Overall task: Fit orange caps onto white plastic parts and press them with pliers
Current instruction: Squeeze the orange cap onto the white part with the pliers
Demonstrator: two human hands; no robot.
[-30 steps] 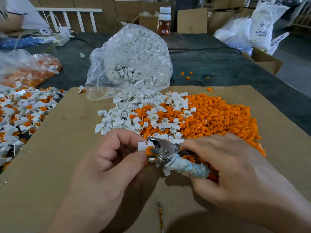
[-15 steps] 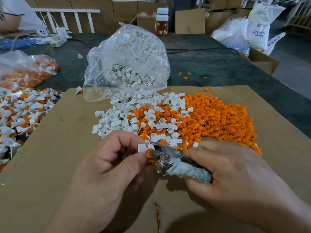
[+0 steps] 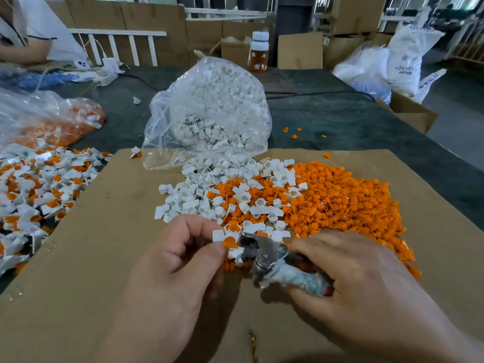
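Orange cap [image 3: 230,242] sits on a white plastic part [image 3: 218,235], and the pair is pinched between the thumb and forefinger of the left hand [image 3: 178,271], whose other fingers curl in beneath. Just right of those fingertips, the metal head of the pliers [image 3: 258,249] meets the capped piece at its right side; how tightly the jaws bite I cannot tell. The right hand [image 3: 366,281] is clenched round the pliers' tape-wrapped handles.

Directly beyond both sets of fingers lies a spread of loose white parts [image 3: 199,197]. On its right it mingles into a broad heap of orange caps [image 3: 340,200] that runs past the right hand's knuckles. All this rests on a sheet of cardboard [image 3: 104,258]. Farther beyond the fingers, a clear plastic bag [image 3: 209,106] of white parts slumps with its mouth toward the loose ones.

Well out to the left of the left hand, off the cardboard's edge, a pile of capped pieces [image 3: 34,184] covers the dark table [image 3: 353,119]. Another clear bag [image 3: 52,119], holding orange and white pieces, lies behind that pile.
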